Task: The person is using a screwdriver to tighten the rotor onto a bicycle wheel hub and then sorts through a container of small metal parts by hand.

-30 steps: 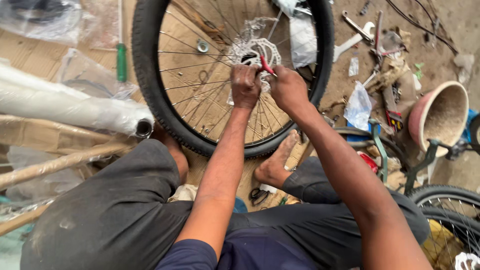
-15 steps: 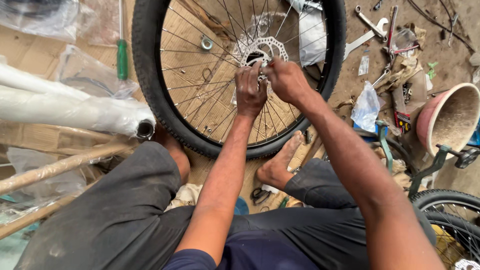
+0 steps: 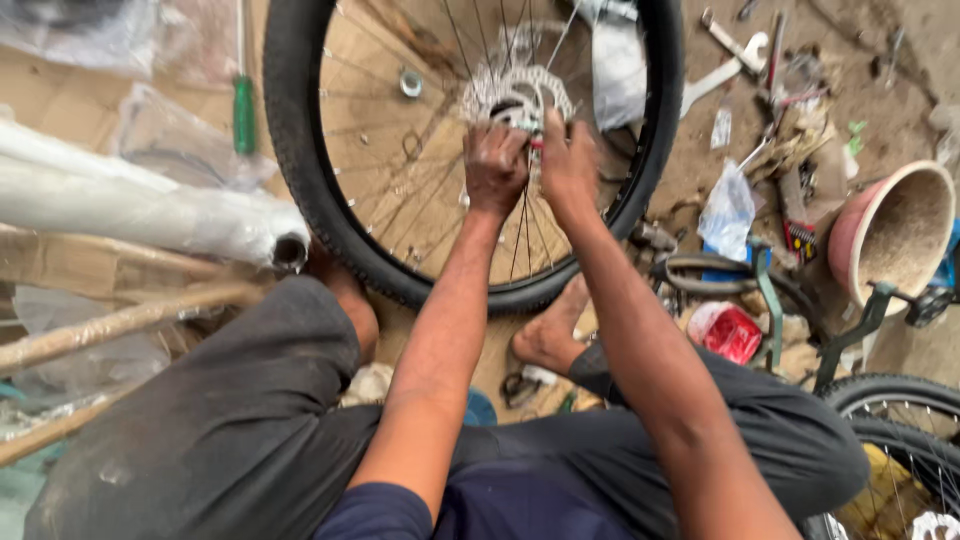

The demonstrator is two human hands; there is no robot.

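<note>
A bicycle wheel [image 3: 300, 190] with a black tyre and thin spokes lies flat on the ground in front of me. At its middle sits a silver toothed disc [image 3: 512, 88] on the hub. My left hand [image 3: 494, 166] is closed on the hub just below the disc. My right hand [image 3: 568, 164] is closed beside it on a small red-handled tool, of which only a sliver shows between the two hands. My bare foot [image 3: 550, 330] rests against the tyre's near edge.
Wrapped white tubes [image 3: 150, 215] and wooden sticks lie at left, with a green-handled screwdriver [image 3: 243, 110]. At right are a spanner [image 3: 725, 70], scattered scraps, a pink bowl [image 3: 890, 235], a red packet [image 3: 725, 330], a green bike frame [image 3: 850, 330] and another wheel [image 3: 900, 420].
Both hands have drawn closer together on the hub and shifted slightly right and up along with the view. The wheel stays flat on the ground.
</note>
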